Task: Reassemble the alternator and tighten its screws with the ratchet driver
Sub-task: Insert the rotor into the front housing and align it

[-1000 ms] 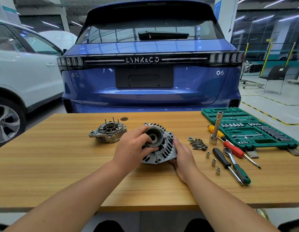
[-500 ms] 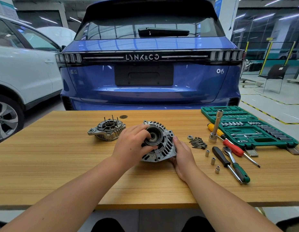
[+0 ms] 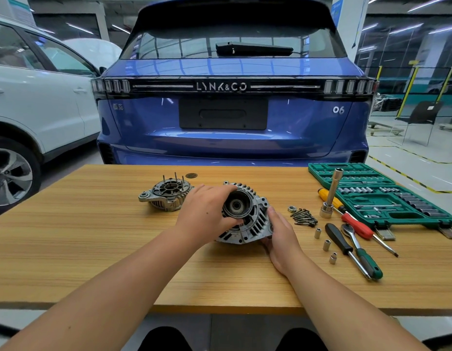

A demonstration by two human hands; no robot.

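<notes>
Two hands on alternator housing (image 3: 247, 219), left hand (image 3: 207, 214) gripping, right hand (image 3: 283, 234) steadying

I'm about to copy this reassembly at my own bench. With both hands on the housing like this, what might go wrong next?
1. The alternator housing is tilted on edge, held only by the left hand and right hand; it may tip or slip.
2. The loose screws lie close to the right hand, so a nudge could scatter them.
3. The upright socket extension might topple if bumped.
</notes>
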